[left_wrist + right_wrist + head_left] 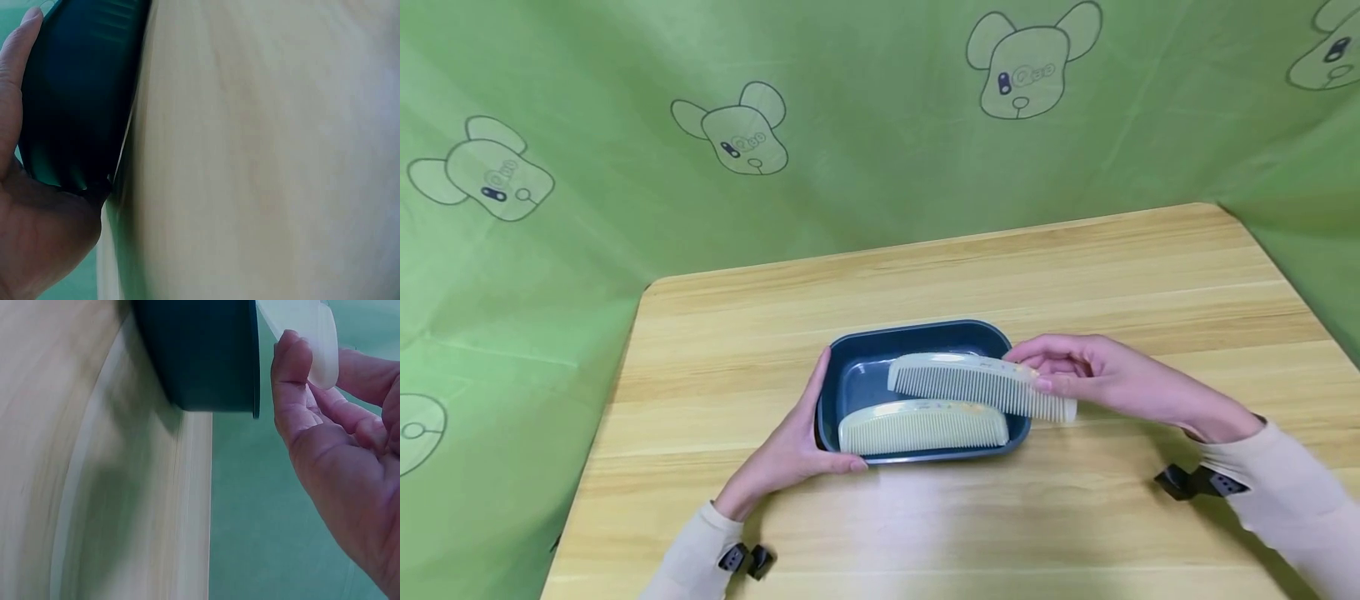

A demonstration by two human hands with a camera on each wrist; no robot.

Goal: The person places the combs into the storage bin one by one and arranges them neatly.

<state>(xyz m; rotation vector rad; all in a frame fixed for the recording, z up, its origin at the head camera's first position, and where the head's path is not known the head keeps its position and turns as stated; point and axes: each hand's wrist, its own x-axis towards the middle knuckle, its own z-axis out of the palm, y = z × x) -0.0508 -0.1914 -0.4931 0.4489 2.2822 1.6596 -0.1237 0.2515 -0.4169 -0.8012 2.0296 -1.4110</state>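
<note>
In the head view a dark teal rectangular plastic box (865, 333) stands on the table, with one pale cream comb (925, 427) lying along its near side, teeth toward me. My left hand (790, 454) grips the box's left end, thumb along the near rim, fingers by the left wall. The left wrist view shows this hand (44, 231) against the box (81, 94). My right hand (1082, 371) pinches a second pale comb (970, 383) by its right end, tilted over the box's right rim. In the right wrist view, thumb and fingers hold that comb (324, 350) above the rim.
The box rests on a light wood-grain table (760, 333) with rounded far corners. Green cloth (880, 192) printed with animal-head outlines hangs behind and beside it. Each sleeve carries a small black wrist device (1202, 482).
</note>
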